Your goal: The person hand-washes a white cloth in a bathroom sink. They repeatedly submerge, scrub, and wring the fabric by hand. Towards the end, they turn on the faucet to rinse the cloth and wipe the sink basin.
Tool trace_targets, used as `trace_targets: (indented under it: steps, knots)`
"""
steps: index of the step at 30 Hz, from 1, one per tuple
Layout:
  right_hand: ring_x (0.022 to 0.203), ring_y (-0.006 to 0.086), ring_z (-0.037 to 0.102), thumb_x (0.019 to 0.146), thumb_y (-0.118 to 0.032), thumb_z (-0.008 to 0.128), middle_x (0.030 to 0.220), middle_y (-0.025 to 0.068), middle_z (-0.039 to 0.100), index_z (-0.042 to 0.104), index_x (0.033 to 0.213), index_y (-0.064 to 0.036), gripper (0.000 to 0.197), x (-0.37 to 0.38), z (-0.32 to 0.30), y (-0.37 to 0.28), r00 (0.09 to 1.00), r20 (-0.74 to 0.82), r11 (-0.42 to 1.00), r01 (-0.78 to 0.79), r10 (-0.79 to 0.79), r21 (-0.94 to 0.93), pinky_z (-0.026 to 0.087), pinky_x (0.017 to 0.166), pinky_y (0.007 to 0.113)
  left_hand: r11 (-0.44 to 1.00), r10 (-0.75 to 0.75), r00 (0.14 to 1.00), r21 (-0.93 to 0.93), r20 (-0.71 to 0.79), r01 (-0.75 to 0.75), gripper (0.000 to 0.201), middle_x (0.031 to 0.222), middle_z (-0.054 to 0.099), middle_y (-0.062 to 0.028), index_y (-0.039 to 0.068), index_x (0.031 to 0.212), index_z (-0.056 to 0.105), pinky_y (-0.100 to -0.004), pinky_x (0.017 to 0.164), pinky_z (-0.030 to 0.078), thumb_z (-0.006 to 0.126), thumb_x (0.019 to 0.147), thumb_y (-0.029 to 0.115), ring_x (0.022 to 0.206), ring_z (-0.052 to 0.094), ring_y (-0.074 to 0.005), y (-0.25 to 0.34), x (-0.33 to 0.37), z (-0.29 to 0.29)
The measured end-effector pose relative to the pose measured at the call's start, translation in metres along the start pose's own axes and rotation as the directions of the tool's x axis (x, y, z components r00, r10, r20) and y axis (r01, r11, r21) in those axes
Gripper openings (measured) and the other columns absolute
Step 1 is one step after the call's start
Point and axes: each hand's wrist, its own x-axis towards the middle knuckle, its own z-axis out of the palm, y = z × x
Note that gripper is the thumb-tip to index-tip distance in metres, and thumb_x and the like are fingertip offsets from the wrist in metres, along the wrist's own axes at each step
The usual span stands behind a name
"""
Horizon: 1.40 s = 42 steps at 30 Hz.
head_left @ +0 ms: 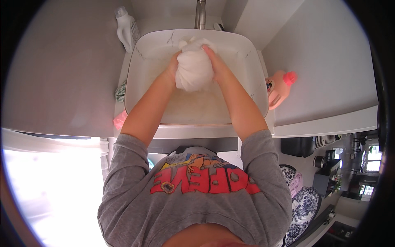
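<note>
A bunched white cloth [194, 71] is held up over the washbasin [142, 82], wet-looking and gathered into a rounded bundle. From its left side my left hand [174, 68] presses against it, the fingers mostly hidden behind the fabric. My right hand [213, 64] grips the opposite side, with the thumb lying near the top of the bundle. Cloudy water [201, 107] seems to lie in the basin below. Both forearms reach over the basin's near rim.
A metal faucet [200, 16] stands behind the basin. At the back left is a white jug [126, 31]; a pink bottle [281, 88] with a bright cap sits on the right. A green patterned cloth [120, 91] and a pink item [120, 120] lie along the left edge.
</note>
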Motion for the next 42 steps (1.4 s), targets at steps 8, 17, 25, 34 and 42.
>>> trace_targets:
  steps: [8, 17, 25, 34, 42]
  knots:
    - [0.089, 0.018, 0.057, 0.077, -0.021, 0.07, 0.098, 0.009, 0.059, 0.053, 0.106, 0.0005, 0.04, -0.025, 0.046, -0.034, 0.804, -0.164, 0.81, 0.522, -0.571, -0.266, 0.047, 0.079, 0.033, 0.927, 0.346, 0.881, 0.26, -0.323, -0.269, 0.072, 0.133, 0.038, -0.0167, 0.004, 0.132, 0.034, -0.0594, 0.094, 0.034, 0.041, 0.082, 0.057, 0.118, 0.043, -0.0345, 0.016, 0.001, -0.006]
    - [0.089, 0.0254, 0.056, 0.062, -0.03, 0.08, 0.098, 0.0088, 0.053, 0.058, 0.094, -0.0076, 0.046, -0.014, 0.038, -0.014, 0.479, 0.091, 0.202, 0.525, -0.873, -0.826, 0.047, 0.074, 0.034, 0.996, -0.08, 0.994, -0.022, 0.07, 0.082, 0.086, 0.141, 0.025, -0.0178, 0.012, 0.137, 0.027, -0.0657, 0.096, 0.024, 0.028, 0.078, 0.073, 0.125, 0.03, -0.0419, -0.002, -0.008, 0.01]
    - [0.084, 0.023, 0.058, 0.068, -0.037, 0.074, 0.097, 0.0084, 0.056, 0.058, 0.091, -0.0073, 0.041, -0.017, 0.057, 0.017, 0.718, 0.02, 0.446, 0.454, -0.696, -0.771, 0.047, 0.071, 0.033, 0.945, 0.328, 0.945, -0.013, -0.001, -0.328, 0.039, 0.112, 0.056, -0.0074, 0.012, 0.114, 0.049, -0.0429, 0.085, 0.048, 0.04, 0.09, 0.041, 0.102, 0.056, -0.0266, 0.006, 0.018, -0.03]
    - [0.089, 0.0176, 0.057, 0.078, -0.04, 0.065, 0.095, 0.0092, 0.061, 0.058, 0.103, 0.0023, 0.05, -0.001, 0.037, 0.017, 0.873, -0.202, 0.869, 0.364, -0.444, -0.335, 0.045, 0.077, 0.03, 0.651, 0.747, 0.619, 0.457, -0.242, -0.606, 0.028, 0.1, 0.058, -0.0125, 0.0, 0.111, 0.051, -0.0345, 0.08, 0.048, 0.045, 0.087, 0.011, 0.092, 0.057, -0.0221, -0.007, 0.014, -0.013]
    - [0.097, 0.0225, 0.056, 0.08, -0.041, 0.061, 0.111, 0.0138, 0.056, 0.049, 0.116, 0.0036, 0.059, 0.011, 0.021, 0.018, 0.964, -0.177, 0.98, 0.196, -0.2, -0.037, 0.047, 0.082, 0.035, 0.333, 0.86, 0.51, 0.758, 0.0, -0.562, 0.027, 0.094, 0.059, -0.0129, -0.004, 0.105, 0.054, -0.0285, 0.075, 0.045, 0.044, 0.081, 0.004, 0.085, 0.056, -0.0191, -0.006, 0.015, -0.018]
